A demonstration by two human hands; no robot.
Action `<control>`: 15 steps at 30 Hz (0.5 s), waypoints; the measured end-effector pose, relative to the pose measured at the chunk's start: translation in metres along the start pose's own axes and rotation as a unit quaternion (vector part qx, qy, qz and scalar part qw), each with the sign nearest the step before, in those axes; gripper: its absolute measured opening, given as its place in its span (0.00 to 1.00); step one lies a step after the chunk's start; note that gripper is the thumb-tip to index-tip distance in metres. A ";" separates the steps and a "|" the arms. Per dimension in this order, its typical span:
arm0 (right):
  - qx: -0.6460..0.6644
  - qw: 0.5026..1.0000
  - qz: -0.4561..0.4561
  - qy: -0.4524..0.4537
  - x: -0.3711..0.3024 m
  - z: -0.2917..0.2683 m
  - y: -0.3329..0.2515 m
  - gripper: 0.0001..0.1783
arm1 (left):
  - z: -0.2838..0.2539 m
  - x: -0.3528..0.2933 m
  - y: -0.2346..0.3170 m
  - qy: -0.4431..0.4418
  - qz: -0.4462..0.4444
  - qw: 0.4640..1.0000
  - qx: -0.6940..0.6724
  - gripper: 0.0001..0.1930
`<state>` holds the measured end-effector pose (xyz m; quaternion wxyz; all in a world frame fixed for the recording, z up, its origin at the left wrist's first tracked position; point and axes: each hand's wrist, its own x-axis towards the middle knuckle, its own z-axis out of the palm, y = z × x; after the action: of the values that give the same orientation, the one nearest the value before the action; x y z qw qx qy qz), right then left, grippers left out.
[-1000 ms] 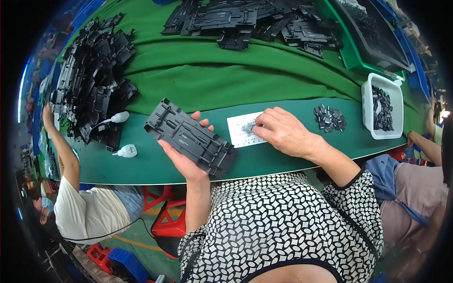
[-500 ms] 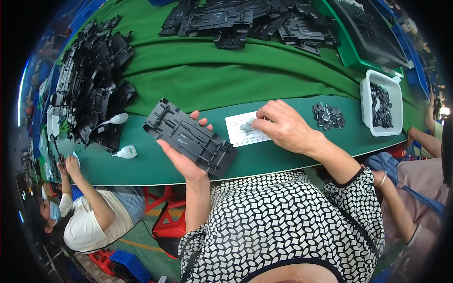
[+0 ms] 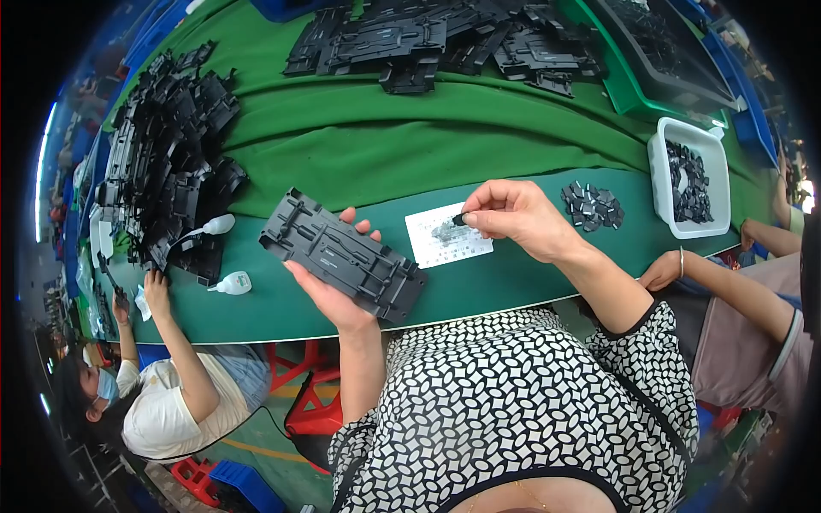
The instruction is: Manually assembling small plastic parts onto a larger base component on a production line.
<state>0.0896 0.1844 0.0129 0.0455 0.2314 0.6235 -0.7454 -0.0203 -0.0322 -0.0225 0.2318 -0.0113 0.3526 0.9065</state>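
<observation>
In my left hand [image 3: 342,295] lies a black plastic chassis plate [image 3: 342,256], long and moulded with ribs. My thumb is along its near edge, and fingertips show past the far edge. To the right, my right hand [image 3: 517,218] pinches a small black plastic piece [image 3: 459,220] between thumb and forefinger. Just under that pinch, a white printed card [image 3: 423,248] with a dark smudge in its middle rests on the green table. A small heap of black pieces [image 3: 592,207] sits to the right of my right hand.
A white tub [image 3: 725,205] of black parts stands at the right. Black chassis parts are piled at the left [image 3: 154,162] and far side [image 3: 385,43]. Two white bottles lie left, one a squeeze bottle [image 3: 233,283]. People sit on both sides; a co-worker's hand [image 3: 157,295] touches the table.
My right hand has lifted slightly off the card, and the small black piece now shows in its fingers. The left co-worker's hand has reached forward. The right neighbour's hand has come to the table edge.
</observation>
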 end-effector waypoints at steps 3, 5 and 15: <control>0.102 0.994 0.040 -0.023 0.001 -0.010 0.008 0.06 | 0.004 0.000 -0.003 0.009 0.019 0.999 0.026 0.38; 0.107 0.993 0.042 -0.026 0.002 -0.010 0.010 0.06 | -0.001 0.000 -0.002 -0.017 0.019 1.000 0.015 0.37; -0.352 0.926 -0.134 0.028 -0.002 0.002 0.005 0.07 | 0.004 -0.001 -0.002 0.009 0.021 1.000 0.022 0.37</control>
<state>0.0920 0.1809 0.0096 0.0059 0.1358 0.8718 -0.4707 -0.0177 -0.0288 -0.0202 0.2095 -0.0068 0.3743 0.9033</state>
